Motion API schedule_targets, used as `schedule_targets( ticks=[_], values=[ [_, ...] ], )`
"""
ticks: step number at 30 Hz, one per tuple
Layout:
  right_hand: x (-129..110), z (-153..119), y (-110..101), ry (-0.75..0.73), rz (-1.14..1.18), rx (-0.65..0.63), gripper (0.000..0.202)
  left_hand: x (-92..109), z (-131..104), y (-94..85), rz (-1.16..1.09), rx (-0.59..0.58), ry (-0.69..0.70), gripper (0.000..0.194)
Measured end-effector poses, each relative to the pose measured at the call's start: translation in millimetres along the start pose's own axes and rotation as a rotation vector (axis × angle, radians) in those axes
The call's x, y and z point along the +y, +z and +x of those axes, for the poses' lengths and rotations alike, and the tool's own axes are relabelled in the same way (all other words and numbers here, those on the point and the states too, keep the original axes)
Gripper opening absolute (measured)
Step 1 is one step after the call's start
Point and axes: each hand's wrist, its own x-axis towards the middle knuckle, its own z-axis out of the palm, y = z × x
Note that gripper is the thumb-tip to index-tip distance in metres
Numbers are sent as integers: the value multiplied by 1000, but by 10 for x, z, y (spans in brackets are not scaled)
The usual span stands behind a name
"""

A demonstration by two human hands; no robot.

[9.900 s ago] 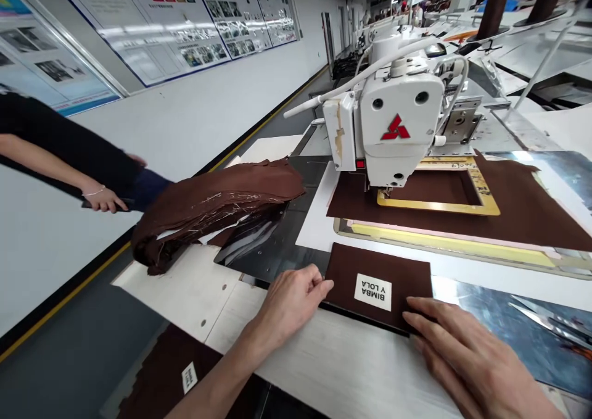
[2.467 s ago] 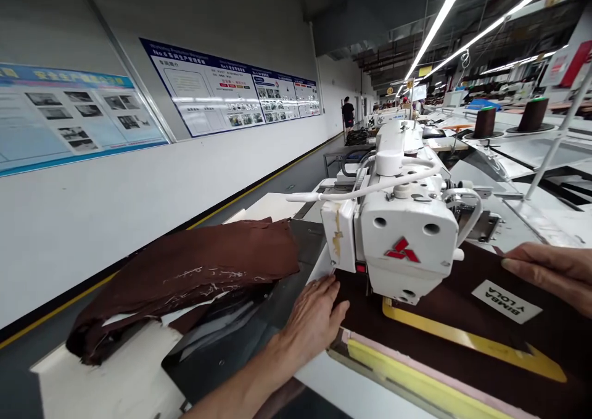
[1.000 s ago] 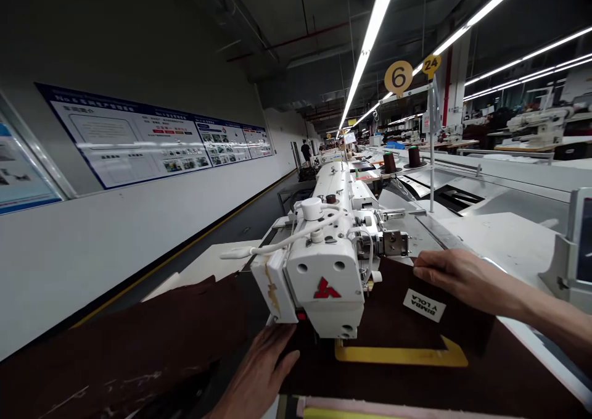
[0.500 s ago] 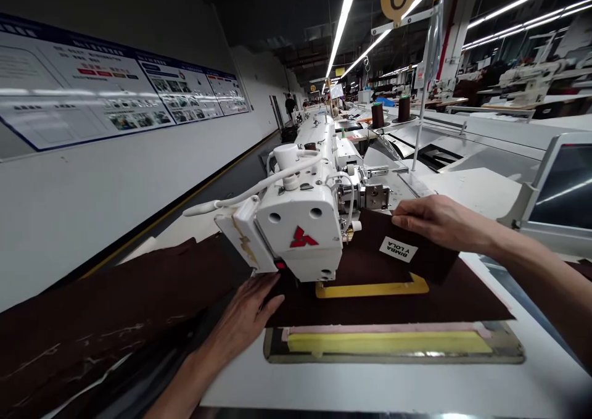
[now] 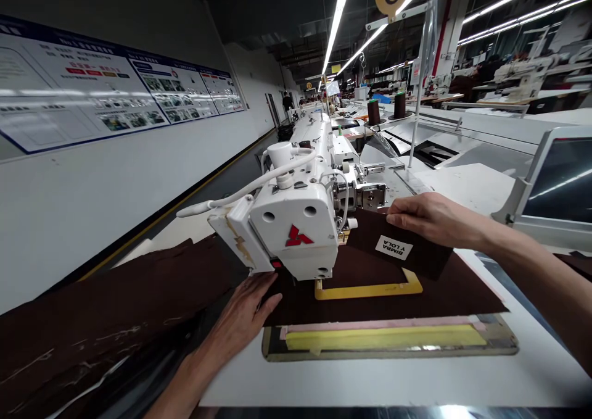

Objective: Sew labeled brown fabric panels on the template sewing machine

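Observation:
My left hand (image 5: pixel 247 311) rests flat with thumb apart on dark brown fabric (image 5: pixel 296 311), just left of the white sewing machine head (image 5: pixel 300 228). My right hand (image 5: pixel 425 218) pinches the upper edge of a small dark brown fabric piece (image 5: pixel 365 234) between thumb and fingers. That piece carries a white label (image 5: pixel 393 247) reading "BIMBA Y LOLA", and it is tilted above the larger fabric. Beneath it, a yellow frame (image 5: pixel 370 292) lies on the larger fabric, its left end partly behind the machine head. The needle area is hidden by the head.
A metal-edged plate with a yellow strip (image 5: pixel 383 339) lies at the front of the white table (image 5: pixel 351 382). More brown fabric (image 5: pixel 115 283) is heaped at left. A screen (image 5: pixel 562 184) stands at right. Thread cones (image 5: pixel 399 105) and a pole (image 5: pixel 419 98) are behind.
The labelled fabric piece has lifted slightly off the yellow frame, so more of the frame's right corner shows. The left hand stays in place; the whole view has shifted a little.

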Motion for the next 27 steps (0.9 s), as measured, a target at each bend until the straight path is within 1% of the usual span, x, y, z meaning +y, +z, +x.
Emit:
schedule_targets(
  ticks=[3,5,8,10,12,15,17,19,23,25,27],
  values=[
    [-11,-10,14,-7,65,-21,40,44,-27,-14,-18,20,-8,53],
    [-16,-9,35,-9,134,-68,44,94,-47,-20,-32,33,14,53],
    [5,61,123,3,326,-225,45,175,-63,-27,-53,16,58,47],
    [43,176,231,8,419,-336,43,214,-64,-31,-51,10,60,44],
    [82,328,365,-23,360,-423,36,237,-62,-33,-31,9,53,44],
    [111,548,557,-87,137,-507,23,284,-55,-43,10,16,65,43],
    [109,649,652,-95,68,-514,18,364,-39,-65,17,33,104,39],
    [103,714,711,-94,35,-499,15,495,-6,-102,2,31,163,36],
    [111,798,747,-88,-17,-452,15,783,100,-151,-45,-22,265,33],
    [118,828,749,-84,-37,-426,15,860,149,-131,-59,-30,288,33],
    [119,848,760,-82,-57,-395,15,876,180,-86,-67,-26,288,33]
  ],
)
